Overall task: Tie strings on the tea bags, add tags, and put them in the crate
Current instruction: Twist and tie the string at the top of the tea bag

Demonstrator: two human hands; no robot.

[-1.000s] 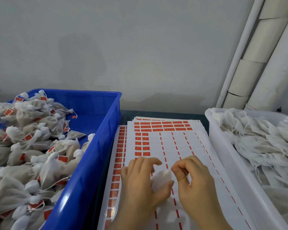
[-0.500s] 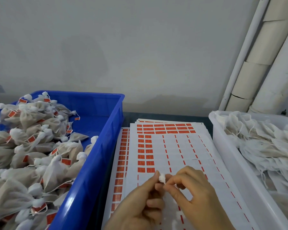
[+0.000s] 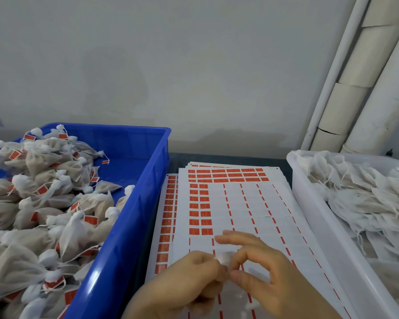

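My left hand (image 3: 189, 284) grips the gathered white top of a tea bag (image 3: 224, 257) over the sticker sheets. My right hand (image 3: 270, 277) pinches at the same bunched top with thumb and a finger, its other fingers spread above. The bag's body is hidden under my hands. A blue crate (image 3: 134, 203) at the left holds several tied bags with red tags (image 3: 90, 219). The white sheets of red tag stickers (image 3: 228, 199) lie in the middle, many places peeled.
A white tub (image 3: 309, 203) at the right holds several untied white tea bags (image 3: 359, 199). Cardboard tubes and a white pipe (image 3: 336, 72) lean against the grey wall behind it. The dark table edge shows between the containers.
Both hands have drawn back toward me and gathered the flat bag's top into a small bunch. My right fingers have spread above it.
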